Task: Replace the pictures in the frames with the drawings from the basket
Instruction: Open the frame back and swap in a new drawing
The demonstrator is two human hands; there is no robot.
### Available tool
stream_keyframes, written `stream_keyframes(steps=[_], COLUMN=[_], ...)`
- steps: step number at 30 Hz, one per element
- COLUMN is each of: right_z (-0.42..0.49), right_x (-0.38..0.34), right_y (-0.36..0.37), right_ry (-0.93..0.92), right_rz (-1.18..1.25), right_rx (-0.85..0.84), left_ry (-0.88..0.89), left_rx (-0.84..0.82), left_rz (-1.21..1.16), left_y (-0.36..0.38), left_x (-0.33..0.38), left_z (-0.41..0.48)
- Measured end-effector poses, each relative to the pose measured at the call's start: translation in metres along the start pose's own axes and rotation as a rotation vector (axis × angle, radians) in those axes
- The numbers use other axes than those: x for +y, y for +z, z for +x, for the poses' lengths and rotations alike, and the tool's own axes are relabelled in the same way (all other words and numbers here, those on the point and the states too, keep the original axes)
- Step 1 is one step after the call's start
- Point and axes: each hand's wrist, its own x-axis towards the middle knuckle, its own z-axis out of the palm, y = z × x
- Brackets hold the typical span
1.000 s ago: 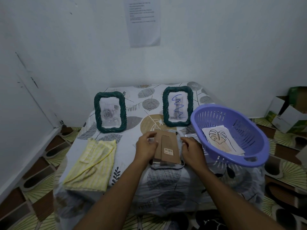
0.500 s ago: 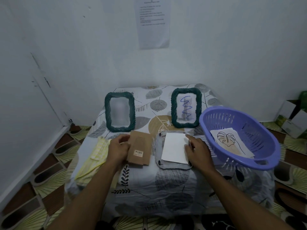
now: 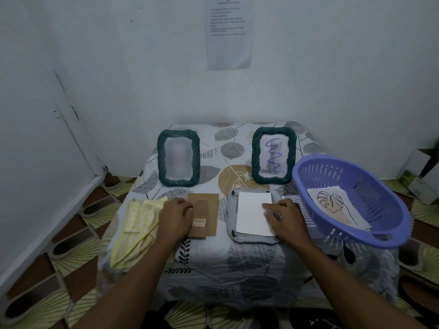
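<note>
We look down on a table (image 3: 249,262) draped in a leaf-patterned cover, pushed into the corner of a white room, with a printed notice (image 3: 229,32) stuck on the wall above its far edge. A purple basket (image 3: 332,173) sits tilted at the right edge of the tabletop, hanging partly over it. Along the left edge, towards the front corner, lies a folded yellow cloth (image 3: 136,229). Two green rope-rimmed frames stand upright near the far edge: the left frame (image 3: 178,161) holds a picture too blurred for us to read, and the right frame (image 3: 274,155) shows a blue squiggle. A third frame (image 3: 232,214) lies face down in the middle of the tabletop with its back open, and a white sheet (image 3: 251,213) rests on it. Just to its left lies the brown backing board (image 3: 205,212), flat on the cover. Inside the basket we see a leaf drawing (image 3: 332,203) on top of a few other sheets. The hands are apart: the left hand (image 3: 177,218) grips the left side of the backing board with curled fingers, while the right hand (image 3: 283,217) has its fingertips (image 3: 267,205) on the right edge of the white sheet, though we cannot tell whether it pinches the sheet or only touches it
</note>
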Motion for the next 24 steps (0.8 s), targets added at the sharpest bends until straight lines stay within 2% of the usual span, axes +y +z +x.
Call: stream_keyframes(steps=[7, 13, 24], right_z=[0.000, 0.004, 0.005], right_x=[-0.009, -0.017, -0.014], right_y=[0.005, 0.014, 0.015], right_ry=[0.027, 0.083, 0.090], right_rz=[-0.104, -0.211, -0.175], right_rx=[-0.018, -0.045, -0.023], left_ry=[0.114, 0.206, 0.273], left_rx=[-0.065, -0.100, -0.096], left_rz=[0.111, 0.084, 0.093], left_y=[-0.004, -0.014, -0.011], left_x=[-0.012, -0.018, -0.019], left_z=[0.000, 0.010, 0.015])
